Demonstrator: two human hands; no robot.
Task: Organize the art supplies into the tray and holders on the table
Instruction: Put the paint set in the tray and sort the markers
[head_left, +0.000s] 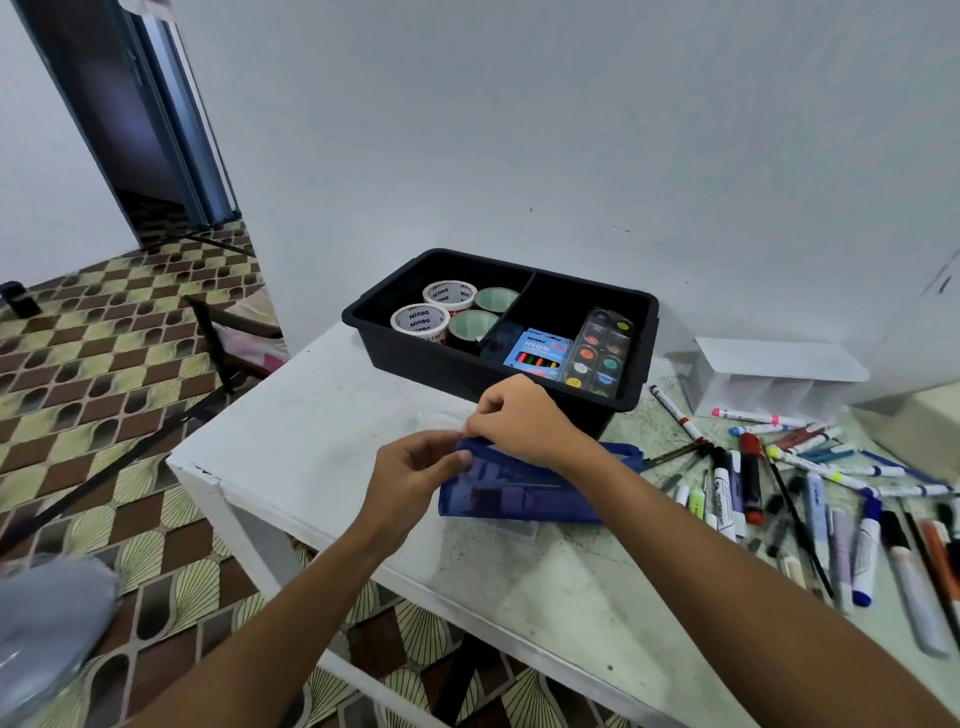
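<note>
You stood at a white table (322, 415) against a pale wall, over patterned floor tiles (104, 353). The black tray (415, 358) sat at the back. Your left hand (410, 475) and right hand (524, 418), close together, pinched the blue pouch's (524, 493) left end.

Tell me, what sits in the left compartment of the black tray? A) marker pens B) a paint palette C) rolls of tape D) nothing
C: four rolls of tape stand in the left compartment of the black tray, beside its divider.
</note>
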